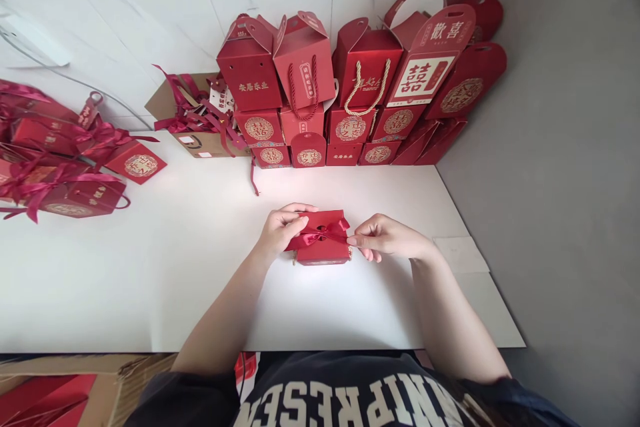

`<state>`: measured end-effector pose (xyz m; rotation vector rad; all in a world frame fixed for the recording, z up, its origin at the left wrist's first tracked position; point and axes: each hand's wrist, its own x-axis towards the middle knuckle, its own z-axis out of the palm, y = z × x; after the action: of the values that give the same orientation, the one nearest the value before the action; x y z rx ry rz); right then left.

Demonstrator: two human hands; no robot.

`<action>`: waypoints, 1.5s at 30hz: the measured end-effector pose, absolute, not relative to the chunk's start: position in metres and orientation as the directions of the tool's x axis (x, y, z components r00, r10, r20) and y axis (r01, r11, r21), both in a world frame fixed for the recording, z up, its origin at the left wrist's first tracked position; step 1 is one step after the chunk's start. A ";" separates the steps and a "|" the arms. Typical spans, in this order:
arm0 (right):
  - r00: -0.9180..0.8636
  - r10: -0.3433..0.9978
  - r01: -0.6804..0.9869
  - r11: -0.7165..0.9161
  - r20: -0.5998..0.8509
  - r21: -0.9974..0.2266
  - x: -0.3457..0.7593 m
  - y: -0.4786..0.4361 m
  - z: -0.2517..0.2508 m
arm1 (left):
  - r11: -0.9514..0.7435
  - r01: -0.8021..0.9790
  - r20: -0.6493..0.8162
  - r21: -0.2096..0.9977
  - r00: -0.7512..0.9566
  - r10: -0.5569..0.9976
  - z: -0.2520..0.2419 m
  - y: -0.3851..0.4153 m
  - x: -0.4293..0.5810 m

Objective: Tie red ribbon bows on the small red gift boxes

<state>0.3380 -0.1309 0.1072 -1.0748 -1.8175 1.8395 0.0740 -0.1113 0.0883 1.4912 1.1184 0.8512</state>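
A red gift box (324,253) sits on the white table in front of me, with a dark red satin ribbon (323,233) tied in a bow across its top. My left hand (284,230) grips the box's left side, thumb on top by the bow and fingers along the far edge. At the right end of the bow, my right hand (383,237) pinches the ribbon between thumb and forefinger. Its other fingers curl beneath. Short bits of twisted gold cord show at the box's lower corners.
Red gift boxes (305,127) stand stacked against the tiled wall. Beside them, a cardboard box (213,145) holds ribbons and tags. Several ribbon-tied boxes (75,197) lie at the left. A grey wall (550,147) bounds the table (200,267) on the right. An open carton (110,383) is below the front edge.
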 end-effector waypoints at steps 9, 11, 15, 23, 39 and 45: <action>-0.717 0.622 0.351 -0.068 -0.315 -0.934 0.350 -0.125 0.107 | -0.054 0.168 -0.041 0.984 0.515 0.856 0.098 -0.108 0.065; -0.673 0.670 0.398 -0.028 -0.313 -0.917 0.354 -0.124 0.106 | -0.045 0.150 -0.043 0.988 0.539 0.841 0.098 -0.107 0.063; -0.403 0.899 0.429 0.020 -0.171 -0.903 0.355 -0.120 0.099 | -0.051 0.193 -0.071 0.980 0.574 0.816 0.103 -0.108 0.060; -0.327 0.930 0.176 0.235 0.168 -0.956 0.313 -0.128 0.104 | -0.259 0.327 0.026 0.909 0.575 0.818 0.120 -0.114 0.053; -0.348 0.917 0.202 0.278 0.196 -0.939 0.305 -0.130 0.099 | 0.270 0.575 -0.615 0.772 0.571 0.543 0.141 -0.121 0.044; -0.305 0.918 0.215 0.325 0.253 -0.921 0.304 -0.130 0.096 | 0.409 0.520 -0.661 0.750 0.568 0.490 0.149 -0.125 0.043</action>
<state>0.3043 -0.1303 0.0962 -1.0204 -1.7348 1.0336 0.0433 -0.1251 0.1486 1.2110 1.0348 -0.0240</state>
